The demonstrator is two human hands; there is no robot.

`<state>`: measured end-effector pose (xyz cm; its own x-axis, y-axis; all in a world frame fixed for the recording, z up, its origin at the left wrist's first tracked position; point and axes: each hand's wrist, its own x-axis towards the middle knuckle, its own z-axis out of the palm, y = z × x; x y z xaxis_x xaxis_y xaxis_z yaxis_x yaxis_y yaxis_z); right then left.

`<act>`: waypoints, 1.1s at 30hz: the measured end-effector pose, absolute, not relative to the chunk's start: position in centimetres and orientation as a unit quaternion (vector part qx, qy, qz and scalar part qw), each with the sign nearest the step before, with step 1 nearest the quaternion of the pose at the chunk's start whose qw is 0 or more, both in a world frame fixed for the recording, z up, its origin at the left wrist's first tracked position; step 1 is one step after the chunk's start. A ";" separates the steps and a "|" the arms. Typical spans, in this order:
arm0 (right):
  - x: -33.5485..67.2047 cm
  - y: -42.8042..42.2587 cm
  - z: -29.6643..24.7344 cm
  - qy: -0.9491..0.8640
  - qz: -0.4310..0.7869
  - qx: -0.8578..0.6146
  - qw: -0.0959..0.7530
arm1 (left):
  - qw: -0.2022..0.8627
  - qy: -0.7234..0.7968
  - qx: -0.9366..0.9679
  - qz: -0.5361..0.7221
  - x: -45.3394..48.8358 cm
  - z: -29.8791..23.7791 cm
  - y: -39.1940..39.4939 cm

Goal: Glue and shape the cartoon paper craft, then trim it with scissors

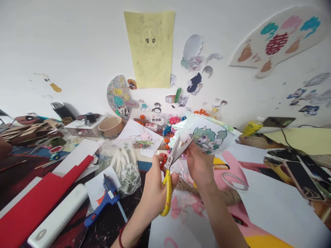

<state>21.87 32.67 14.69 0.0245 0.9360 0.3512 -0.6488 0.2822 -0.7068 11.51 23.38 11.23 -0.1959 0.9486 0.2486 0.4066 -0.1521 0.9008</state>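
My left hand (155,187) grips yellow-handled scissors (169,174), fingers through the loops, blades apart and pointing up to the right. The blade tips meet the lower edge of a paper sheet (208,136) printed with a green-maned cartoon pony. My right hand (199,165) pinches that sheet from below and holds it up above the table. Both forearms rise from the bottom of the view.
A blue glue gun (104,199), a bag of white pieces (124,165), red foam board (38,203), a white bar (58,217), a tape ring (234,181), twine (227,196) and pink paper scraps (186,203) crowd the table. Stickers and a yellow drawing (151,48) cover the wall.
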 end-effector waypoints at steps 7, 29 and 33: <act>21.2 32.3 14.4 -0.402 0.583 -0.174 0.684 | 0.261 0.595 0.569 0.504 11.6 12.0 23.6; 21.0 32.1 14.6 -0.429 0.519 -0.191 0.714 | 0.267 0.613 0.570 0.477 10.6 12.6 23.3; 21.1 32.2 14.7 -0.421 0.520 -0.185 0.719 | 0.264 0.609 0.583 0.469 10.6 12.0 23.1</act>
<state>21.07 32.16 14.73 0.1034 0.9045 0.4138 -0.5924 0.3902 -0.7048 10.62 23.11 12.05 -0.1809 0.9572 0.2258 0.4629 -0.1197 0.8783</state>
